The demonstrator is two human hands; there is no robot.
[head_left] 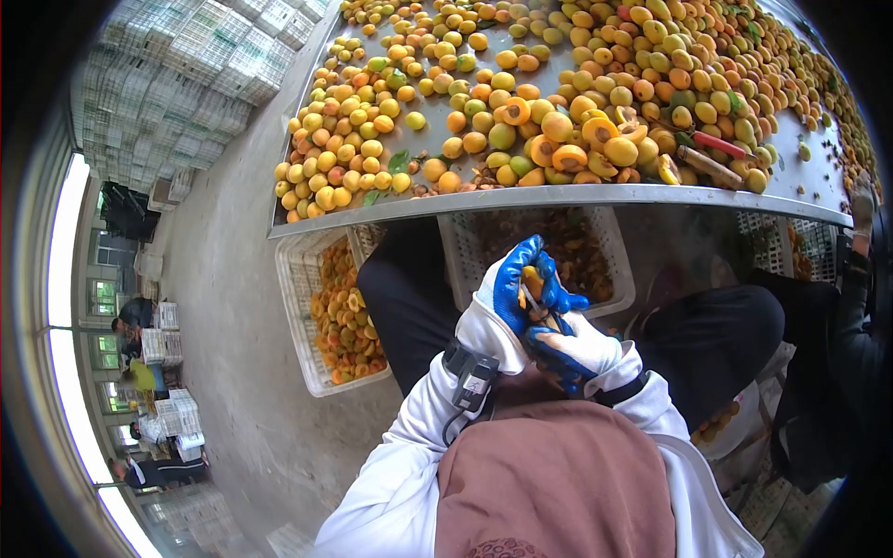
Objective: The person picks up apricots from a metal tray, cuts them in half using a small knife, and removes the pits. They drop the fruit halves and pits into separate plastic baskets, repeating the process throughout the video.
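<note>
Worktop [558,196] heaped up top; mid-frame, left hand [507,296] clasps an apricot [532,277] steady against the knife [533,304] clenched in the right hand [579,352], over a crate [616,270].

Blue-white gloves [517,296], white sleeves [409,439], black trousers [406,296]

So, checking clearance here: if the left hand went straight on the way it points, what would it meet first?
Probably the white crate under the metal table, just past the left hand and the fruit it grips; depth is hard to judge.
</note>
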